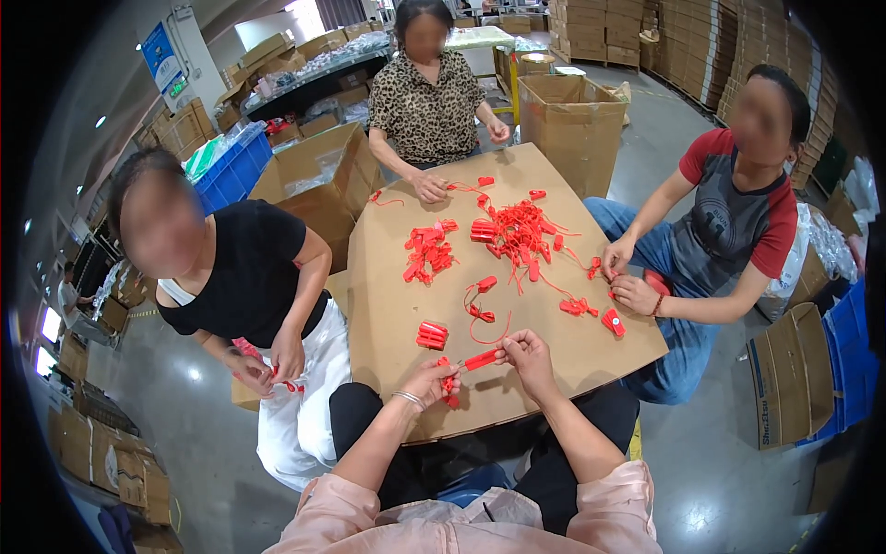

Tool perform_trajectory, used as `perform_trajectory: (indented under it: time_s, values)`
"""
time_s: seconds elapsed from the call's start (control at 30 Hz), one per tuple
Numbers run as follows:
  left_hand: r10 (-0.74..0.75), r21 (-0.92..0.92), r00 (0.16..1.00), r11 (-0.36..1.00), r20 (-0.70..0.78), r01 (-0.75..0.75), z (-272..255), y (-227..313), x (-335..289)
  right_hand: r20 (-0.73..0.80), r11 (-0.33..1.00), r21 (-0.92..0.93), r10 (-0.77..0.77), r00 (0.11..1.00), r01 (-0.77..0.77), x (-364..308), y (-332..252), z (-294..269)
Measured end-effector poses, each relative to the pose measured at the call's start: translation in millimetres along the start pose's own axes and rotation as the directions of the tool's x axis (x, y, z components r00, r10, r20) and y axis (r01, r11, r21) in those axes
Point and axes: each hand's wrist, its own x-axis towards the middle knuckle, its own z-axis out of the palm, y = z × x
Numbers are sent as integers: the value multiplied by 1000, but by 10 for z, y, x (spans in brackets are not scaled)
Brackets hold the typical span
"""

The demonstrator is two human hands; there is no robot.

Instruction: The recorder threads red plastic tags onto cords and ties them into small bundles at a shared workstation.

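Note:
Near the front edge of the cardboard tabletop, my right hand (pixel 528 360) pinches one end of a slim red plastic piece (pixel 481 360). The fingers of my left hand (pixel 429 380) are closed at its other end, where a small pale or metallic bit shows; I cannot make out what that is. Red corded parts (pixel 450 399) hang or lie beside my left fingers. Just beyond my left hand is a block of red pieces (pixel 431 335) lined up side by side. A red piece with a looped cord (pixel 480 311) lies beyond my right hand.
A big heap of red corded pieces (pixel 521 231) and a smaller heap (pixel 429 251) cover the table's middle. Three people sit around it, handling red parts: one left, one opposite, one right. Open cartons (pixel 572 129) and blue crates (pixel 233 166) stand around the table.

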Motion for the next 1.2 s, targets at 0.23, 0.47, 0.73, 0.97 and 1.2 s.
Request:
perform_trajectory:
  time_s: [0.23, 0.47, 0.73, 0.97, 1.2]
  values:
    - [200, 575, 980, 802, -1, -163, 135, 71, -40, 51, 1000, -13, -15, 999, 15, 8, 65, -11]
    - [125, 525, 990, 848, -67, -71, 136, 154, -68, 35, 999, -32, -26, 999, 27, 12, 50, -39]
    - [151, -108, 988, 982, -29, -153, -16, 155, 32, 36, 996, -87, -25, 999, 28, 23, 19, -6]
    - [1, 230, 998, 973, 64, -16, 13, 201, -44, 14, 998, -56, -13, 1000, 13, 39, 47, -51]
    - [36, 543, 996, 840, -87, 18, -29, 155, 56, 17, 995, -98, 25, 1000, -23, 26, 45, -20]
